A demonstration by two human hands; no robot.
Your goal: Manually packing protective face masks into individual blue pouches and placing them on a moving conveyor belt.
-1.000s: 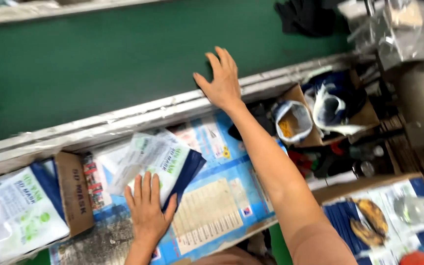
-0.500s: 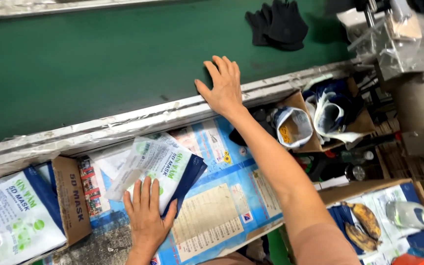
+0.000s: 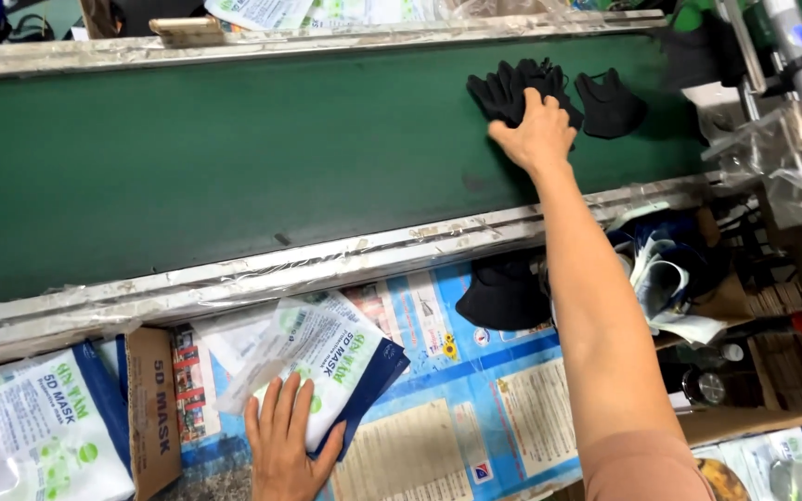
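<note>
The right hand [image 3: 538, 132] reaches far out over the green belt [image 3: 234, 176] and lies on a bunch of black masks [image 3: 512, 85], fingers spread and curled down onto the pile; whether it has closed around any of them cannot be told, since the palm hides the contact. Just beside that bunch, toward the right end of the belt, lies one more black mask [image 3: 611, 104] on its own, apart from the hand. The left hand [image 3: 282, 443] rests flat, fingers straight and together, on a stack of clear pouches [image 3: 313, 357] printed in white and green, pressing them down rather than gripping; the pouches lie tilted on a blue printed sheet [image 3: 475, 408] that covers the near table. A dark blue edge shows under the stack at its right side. Between the arm and the belt's metal rail [image 3: 327, 264], another black mask [image 3: 505, 295] lies on the blue sheet, well apart from both hands. At the left a brown carton [image 3: 152, 408] holds more pouches [image 3: 44, 431] of the same kind, standing just beside the left hand's stack. To the right of the arm sits a cluttered box [image 3: 698, 288] with crumpled white and blue wrappers. A metal machine part [image 3: 795, 139] wrapped in clear film stands at the right end of the belt.
</note>
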